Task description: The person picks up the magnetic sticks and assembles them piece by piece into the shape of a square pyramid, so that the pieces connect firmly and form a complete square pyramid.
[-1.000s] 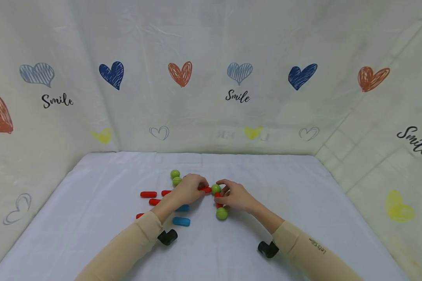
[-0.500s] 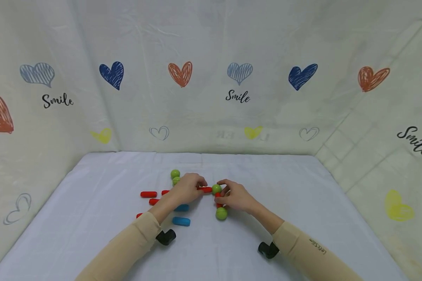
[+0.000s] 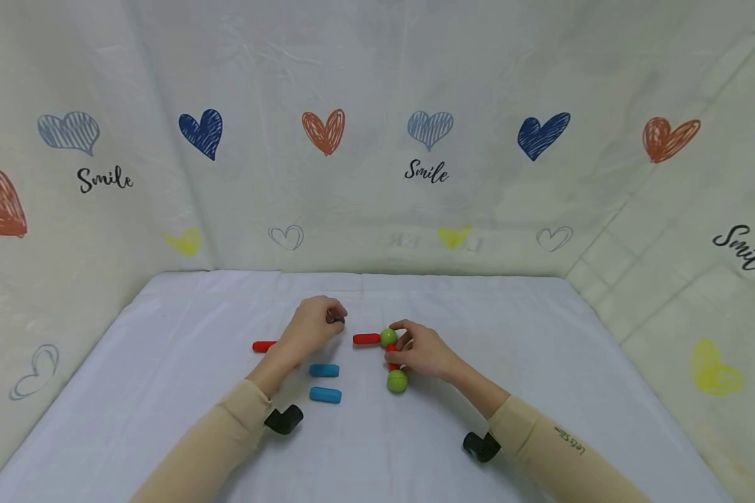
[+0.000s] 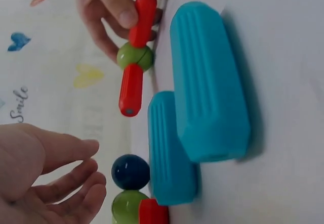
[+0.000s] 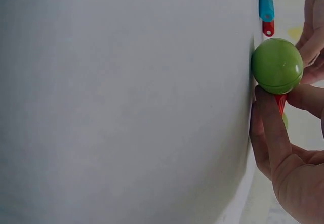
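My right hand [image 3: 424,351] pinches a red rod [image 3: 392,358] that joins two green balls, the near ball [image 3: 397,381] and the far ball [image 3: 388,338]. A second red rod [image 3: 366,339] sticks out leftward from the far ball, its other end free. In the right wrist view, thumb and fingers close round the rod just behind the near ball [image 5: 277,65]. My left hand [image 3: 314,327] reaches over a dark blue ball [image 4: 130,172]; the left wrist view shows its fingers relaxed and apart from the ball. A green ball [image 4: 127,207] lies beside the blue one.
Two blue rods [image 3: 324,370] lie in front of the left hand, looming large in the left wrist view. A red rod [image 3: 264,346] shows left of the left forearm, which hides other pieces. White cloth [image 3: 509,314] covers the table; a printed curtain [image 3: 365,209] stands behind.
My left hand has let go of the red rod and moved left and back to the dark blue ball. My right hand has stayed in place with its hold.
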`<action>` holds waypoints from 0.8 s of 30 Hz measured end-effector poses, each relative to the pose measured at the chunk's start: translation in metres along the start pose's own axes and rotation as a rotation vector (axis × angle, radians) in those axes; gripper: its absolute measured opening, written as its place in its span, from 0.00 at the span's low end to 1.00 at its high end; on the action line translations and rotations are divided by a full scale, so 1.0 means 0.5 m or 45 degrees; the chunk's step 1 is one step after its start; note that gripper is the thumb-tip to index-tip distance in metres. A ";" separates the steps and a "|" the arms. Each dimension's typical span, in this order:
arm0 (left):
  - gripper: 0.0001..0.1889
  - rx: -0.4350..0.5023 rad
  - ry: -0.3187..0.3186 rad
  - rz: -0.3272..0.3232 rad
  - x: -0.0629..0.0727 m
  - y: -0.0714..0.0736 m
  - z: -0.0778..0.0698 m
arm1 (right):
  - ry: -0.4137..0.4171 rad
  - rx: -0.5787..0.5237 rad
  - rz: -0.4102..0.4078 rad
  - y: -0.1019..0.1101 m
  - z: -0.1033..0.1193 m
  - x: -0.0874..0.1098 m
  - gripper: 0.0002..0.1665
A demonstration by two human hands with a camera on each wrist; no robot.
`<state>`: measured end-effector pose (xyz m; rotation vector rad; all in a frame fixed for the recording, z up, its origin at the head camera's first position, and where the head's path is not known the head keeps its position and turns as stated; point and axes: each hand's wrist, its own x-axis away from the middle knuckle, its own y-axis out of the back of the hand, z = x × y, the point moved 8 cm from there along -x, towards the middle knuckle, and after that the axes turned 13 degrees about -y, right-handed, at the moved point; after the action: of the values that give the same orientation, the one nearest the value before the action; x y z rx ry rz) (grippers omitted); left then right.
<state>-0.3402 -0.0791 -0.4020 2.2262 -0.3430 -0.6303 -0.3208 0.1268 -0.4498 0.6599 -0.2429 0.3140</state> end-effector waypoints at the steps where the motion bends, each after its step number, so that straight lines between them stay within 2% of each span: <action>1: 0.08 -0.006 0.015 -0.030 0.001 0.007 0.005 | 0.002 -0.002 0.000 0.000 0.000 0.000 0.33; 4: 0.08 -0.014 0.083 -0.079 0.004 0.024 0.019 | -0.003 -0.003 -0.001 0.000 -0.001 0.000 0.33; 9: 0.10 -0.025 0.213 -0.103 0.011 0.038 0.040 | -0.012 0.010 -0.009 0.001 -0.001 0.000 0.33; 15: 0.09 -0.092 0.285 -0.110 0.020 0.045 0.058 | -0.019 0.006 -0.008 0.000 0.001 0.003 0.33; 24: 0.12 -0.091 0.362 -0.119 0.033 0.037 0.083 | -0.022 0.006 0.005 -0.001 0.002 0.003 0.32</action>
<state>-0.3495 -0.1237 -0.4172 2.2343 -0.0707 -0.3601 -0.3196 0.1263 -0.4490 0.6668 -0.2601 0.3131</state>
